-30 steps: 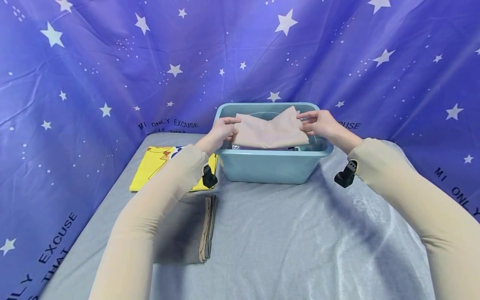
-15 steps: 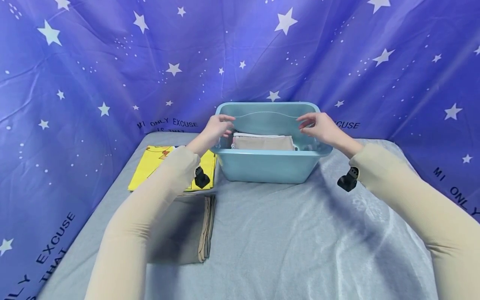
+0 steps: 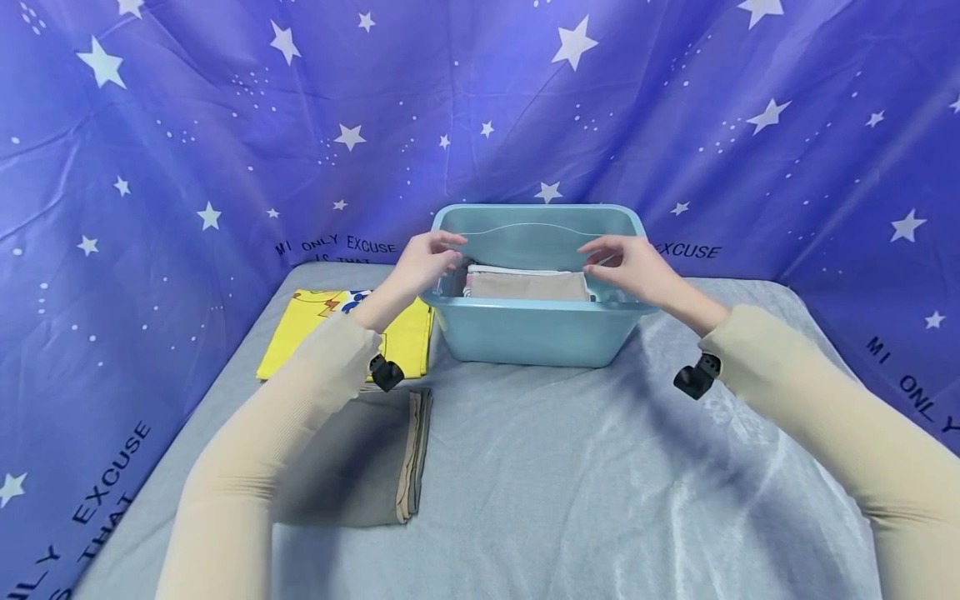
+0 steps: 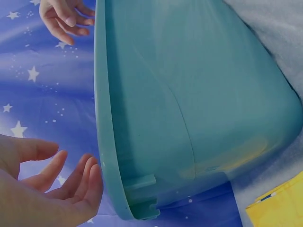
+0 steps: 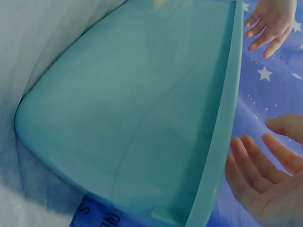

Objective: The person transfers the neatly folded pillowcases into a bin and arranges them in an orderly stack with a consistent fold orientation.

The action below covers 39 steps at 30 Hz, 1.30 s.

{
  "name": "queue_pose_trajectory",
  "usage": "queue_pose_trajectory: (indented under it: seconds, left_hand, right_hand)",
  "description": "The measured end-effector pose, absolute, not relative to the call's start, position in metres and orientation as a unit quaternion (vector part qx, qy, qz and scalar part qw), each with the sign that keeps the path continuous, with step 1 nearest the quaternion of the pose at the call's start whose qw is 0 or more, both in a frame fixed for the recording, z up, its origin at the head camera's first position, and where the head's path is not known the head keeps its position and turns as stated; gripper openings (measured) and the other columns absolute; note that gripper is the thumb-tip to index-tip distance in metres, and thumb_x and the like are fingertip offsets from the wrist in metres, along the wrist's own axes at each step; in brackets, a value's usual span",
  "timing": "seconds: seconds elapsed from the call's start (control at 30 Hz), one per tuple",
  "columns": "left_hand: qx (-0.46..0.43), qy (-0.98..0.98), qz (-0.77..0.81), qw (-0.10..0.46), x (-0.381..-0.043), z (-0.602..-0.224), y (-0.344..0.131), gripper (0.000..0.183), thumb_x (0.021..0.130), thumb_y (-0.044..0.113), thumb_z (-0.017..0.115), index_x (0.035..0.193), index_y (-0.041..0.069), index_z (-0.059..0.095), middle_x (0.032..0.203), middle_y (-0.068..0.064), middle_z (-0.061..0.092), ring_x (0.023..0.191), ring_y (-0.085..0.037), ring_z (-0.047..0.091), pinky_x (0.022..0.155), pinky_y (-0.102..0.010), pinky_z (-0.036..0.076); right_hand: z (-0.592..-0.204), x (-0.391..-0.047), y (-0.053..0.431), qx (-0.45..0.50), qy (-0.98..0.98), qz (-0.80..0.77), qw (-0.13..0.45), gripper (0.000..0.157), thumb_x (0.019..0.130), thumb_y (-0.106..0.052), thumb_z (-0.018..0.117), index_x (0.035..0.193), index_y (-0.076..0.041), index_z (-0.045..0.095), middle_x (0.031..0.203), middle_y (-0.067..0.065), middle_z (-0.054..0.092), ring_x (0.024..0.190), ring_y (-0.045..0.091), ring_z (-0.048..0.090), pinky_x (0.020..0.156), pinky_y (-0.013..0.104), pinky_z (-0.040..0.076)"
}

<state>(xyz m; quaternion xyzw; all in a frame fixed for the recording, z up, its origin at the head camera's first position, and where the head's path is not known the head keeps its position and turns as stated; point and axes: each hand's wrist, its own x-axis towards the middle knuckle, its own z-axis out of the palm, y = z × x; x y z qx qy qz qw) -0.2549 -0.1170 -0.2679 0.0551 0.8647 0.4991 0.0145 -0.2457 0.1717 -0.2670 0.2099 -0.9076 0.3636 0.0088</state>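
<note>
A light blue plastic tub stands at the back of the bed-like surface. Inside it lies a folded beige cloth, low behind the front wall, with a white-edged fold behind. My left hand hovers over the tub's left end, fingers loosely bent and holding nothing. Over the right end is my right hand, its fingers likewise relaxed around bare air. Both wrist views show the tub's outer wall and the relaxed hands beside its rim.
Left of the tub lies a folded yellow cloth with a printed cartoon. Nearer me, a folded grey-brown cloth is partly covered by my left sleeve. A grey velvety cover spreads beneath everything. Blue star-patterned curtain hangs behind and at the sides.
One second ago both hands held the beige cloth over the tub. They let it go and it now lies inside. My left hand has drawn slightly left; the right has shifted slightly inward and down.
</note>
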Motion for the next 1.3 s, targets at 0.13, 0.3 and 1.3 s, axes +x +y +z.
queue_pose_trajectory:
  seconds: [0.13, 0.3, 1.3]
  left_hand:
    - [0.058, 0.858, 0.511, 0.009, -0.248, -0.269, -0.121, 0.029, 0.088, 0.006, 0.048, 0.116, 0.004, 0.056, 0.103, -0.015, 0.058, 0.089, -0.024, 0.055, 0.074, -0.031, 0.047]
    - [0.067, 0.851, 0.521, 0.010, -0.239, -0.270, -0.127, 0.029, 0.089, 0.007, 0.047, 0.117, 0.005, 0.055, 0.108, -0.014, 0.058, 0.095, -0.027, 0.054, 0.079, -0.036, 0.047]
    - [0.162, 0.865, 0.473, -0.044, -0.181, -0.283, -0.152, 0.029, 0.088, 0.014, 0.052, 0.116, 0.006, 0.055, 0.111, -0.012, 0.059, 0.096, -0.024, 0.054, 0.082, -0.037, 0.044]
  right_hand:
    - [-0.269, -0.241, 0.171, 0.218, -0.903, 0.370, 0.018, 0.031, 0.085, -0.012, 0.056, 0.114, 0.000, 0.057, 0.098, 0.019, 0.061, 0.085, 0.029, 0.059, 0.072, 0.030, 0.046]
    - [-0.270, -0.233, 0.170, 0.218, -0.894, 0.390, 0.029, 0.029, 0.085, -0.012, 0.056, 0.113, -0.003, 0.058, 0.097, 0.015, 0.063, 0.081, 0.021, 0.060, 0.065, 0.019, 0.044]
    - [-0.277, -0.188, 0.157, 0.303, -0.828, 0.470, 0.044, 0.029, 0.084, -0.007, 0.059, 0.112, -0.003, 0.058, 0.095, 0.012, 0.063, 0.082, 0.009, 0.059, 0.071, 0.017, 0.046]
